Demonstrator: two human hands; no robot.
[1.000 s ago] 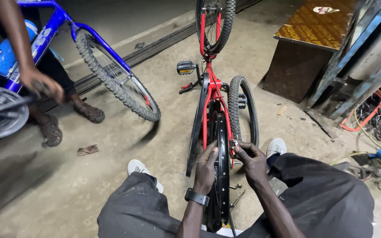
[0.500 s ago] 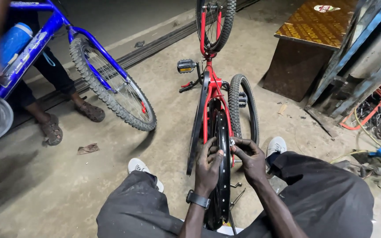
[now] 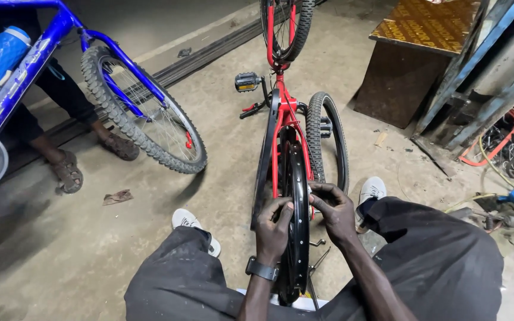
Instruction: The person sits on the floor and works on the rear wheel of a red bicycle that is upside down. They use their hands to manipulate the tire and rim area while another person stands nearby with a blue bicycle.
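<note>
— So where is the black wheel rim (image 3: 297,232) sitting right now?

— Near and centre, upright between the person's knees, at the near end of the upturned red bicycle (image 3: 281,119). The left hand (image 3: 273,229) is curling over the rim's left edge, fingers bent around it. The right hand (image 3: 335,211) is pinching something small at the rim's right side; what it is, I cannot tell.

— Anything changing since a moment ago?

— Both hands are staying on the same spot, so the work at the rim is holding steady. A loose tyre (image 3: 327,142) is leaning just right of the frame. Far left, the blue bicycle (image 3: 60,71) is shifting rightward, another person's sandalled feet (image 3: 90,157) beside it. A wooden table (image 3: 423,35) is standing far right.
</note>
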